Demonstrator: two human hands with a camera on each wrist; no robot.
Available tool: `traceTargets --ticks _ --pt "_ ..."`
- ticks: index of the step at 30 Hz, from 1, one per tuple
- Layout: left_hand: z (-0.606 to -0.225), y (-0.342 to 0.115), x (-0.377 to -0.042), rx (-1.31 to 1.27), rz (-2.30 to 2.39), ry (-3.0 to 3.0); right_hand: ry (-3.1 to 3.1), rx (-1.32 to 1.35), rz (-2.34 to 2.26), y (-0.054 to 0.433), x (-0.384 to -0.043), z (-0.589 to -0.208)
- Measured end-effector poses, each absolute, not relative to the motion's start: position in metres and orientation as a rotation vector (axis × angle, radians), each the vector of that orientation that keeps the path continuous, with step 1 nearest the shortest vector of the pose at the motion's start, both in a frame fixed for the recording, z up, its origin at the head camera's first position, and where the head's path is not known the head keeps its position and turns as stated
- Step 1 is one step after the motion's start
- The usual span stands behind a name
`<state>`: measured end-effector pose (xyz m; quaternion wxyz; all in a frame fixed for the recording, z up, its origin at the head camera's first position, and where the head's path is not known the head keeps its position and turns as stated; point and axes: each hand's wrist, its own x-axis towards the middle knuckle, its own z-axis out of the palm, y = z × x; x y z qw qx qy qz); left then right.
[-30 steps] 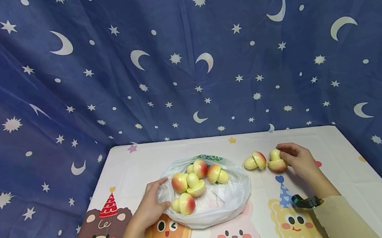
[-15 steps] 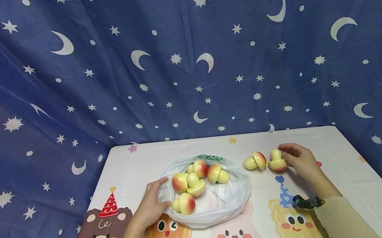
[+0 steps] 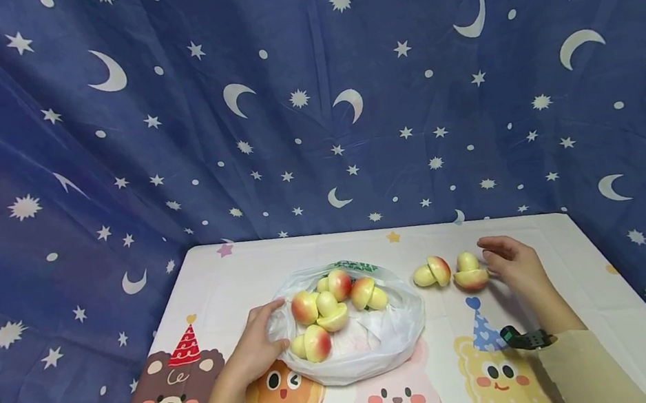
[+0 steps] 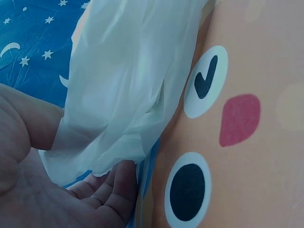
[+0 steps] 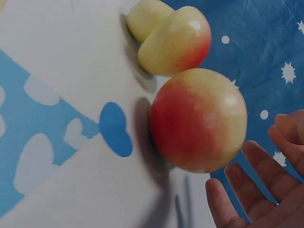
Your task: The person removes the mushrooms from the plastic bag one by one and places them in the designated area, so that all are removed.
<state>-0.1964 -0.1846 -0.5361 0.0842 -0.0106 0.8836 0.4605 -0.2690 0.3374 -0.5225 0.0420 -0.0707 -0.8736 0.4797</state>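
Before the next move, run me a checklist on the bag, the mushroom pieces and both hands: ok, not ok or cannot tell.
1. Left hand holds the edge of the bag: ok, plastic lies between thumb and fingers.
2. Bag mouth open: ok, five mushroom pieces show inside.
3. Right hand grips the nearest loose piece: not ok, the fingers are not closed round it.
4. Right fingertips apart from that piece: cannot tell, they are too close to judge.
5. Other loose piece clear of both hands: ok, it lies between the bag and the nearest loose piece.
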Motion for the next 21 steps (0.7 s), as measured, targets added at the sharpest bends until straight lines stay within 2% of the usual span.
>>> traceTargets --ticks 21 --pt "-0.533 -0.186 -0.195 -0.016 1.372 2.638 -2.659 0.071 1.386 0.296 -0.256 -0.474"
